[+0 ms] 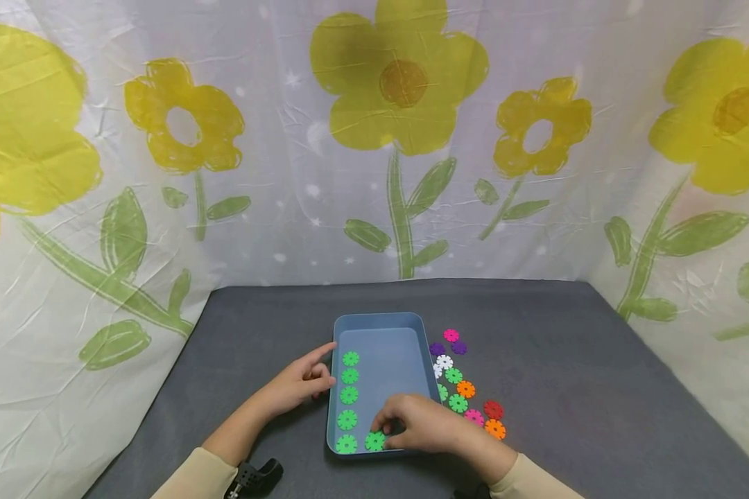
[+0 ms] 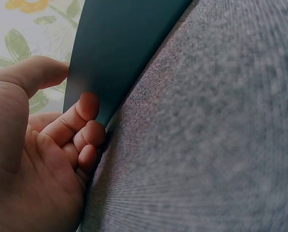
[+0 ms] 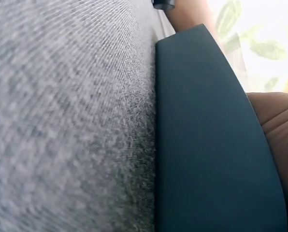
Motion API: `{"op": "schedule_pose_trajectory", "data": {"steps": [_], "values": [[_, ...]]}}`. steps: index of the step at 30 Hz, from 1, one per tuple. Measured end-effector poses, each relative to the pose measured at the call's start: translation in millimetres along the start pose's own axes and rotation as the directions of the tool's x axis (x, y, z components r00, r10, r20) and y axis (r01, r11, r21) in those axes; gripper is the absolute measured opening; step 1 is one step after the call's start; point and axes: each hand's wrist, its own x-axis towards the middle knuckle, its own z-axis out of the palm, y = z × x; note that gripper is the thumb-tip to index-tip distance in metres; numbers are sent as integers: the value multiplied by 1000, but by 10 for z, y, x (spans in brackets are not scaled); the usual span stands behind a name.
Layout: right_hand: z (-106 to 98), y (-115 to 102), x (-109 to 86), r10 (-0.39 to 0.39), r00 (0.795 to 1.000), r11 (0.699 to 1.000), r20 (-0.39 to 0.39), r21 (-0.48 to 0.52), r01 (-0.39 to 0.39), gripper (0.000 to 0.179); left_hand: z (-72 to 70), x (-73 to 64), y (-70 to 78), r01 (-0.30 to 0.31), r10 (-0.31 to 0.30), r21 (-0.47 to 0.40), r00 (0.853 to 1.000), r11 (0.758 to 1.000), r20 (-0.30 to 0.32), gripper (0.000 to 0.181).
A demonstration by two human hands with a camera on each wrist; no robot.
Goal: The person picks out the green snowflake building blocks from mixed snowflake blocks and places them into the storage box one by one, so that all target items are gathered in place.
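A blue rectangular tray (image 1: 383,339) lies on the table, with a column of several green notched discs (image 1: 349,395) along its left side. My right hand (image 1: 421,423) reaches over the tray's near right corner. Its thumb and fingers pinch another green notched disc (image 1: 375,441) at the tray floor, right of the column's nearest disc. On the tray's left side, my left hand (image 1: 296,381) touches the rim with an outstretched index finger and the thumb. In the left wrist view, the other fingers (image 2: 88,106) rest loosely bent against the tray's outer wall (image 2: 120,43).
Right of the tray lies a loose scatter of notched discs: purple ones (image 1: 458,347), white (image 1: 444,362), green (image 1: 458,403), orange (image 1: 465,389), pink (image 1: 474,416) and red (image 1: 493,409). A dark grey cloth (image 1: 574,374) covers the table, and a flower-printed curtain (image 1: 274,208) hangs behind it.
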Motion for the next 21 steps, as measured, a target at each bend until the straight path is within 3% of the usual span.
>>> {"op": "schedule_pose_trajectory", "data": {"steps": [5, 10, 15, 21], "values": [[-39, -21, -19, -3, 1000, 1000, -12, -4, 3, 22, -1, 2, 0, 4, -4, 9, 1000, 1000, 1, 73], [-194, -75, -110, -34, 994, 999, -104, 13, 35, 24, 2, -3, 10, 2, -2, -2, 1000, 1000, 3, 72], [-398, -58, -231, -62, 972, 998, -227, 16, 68, 23, 6, -4, 16, 5, -5, -5, 1000, 1000, 4, 73], [-610, 0, -367, -31, 946, 999, -322, 20, 39, 23, 7, -5, 23, 5, -5, -13, 1000, 1000, 5, 73]]}}
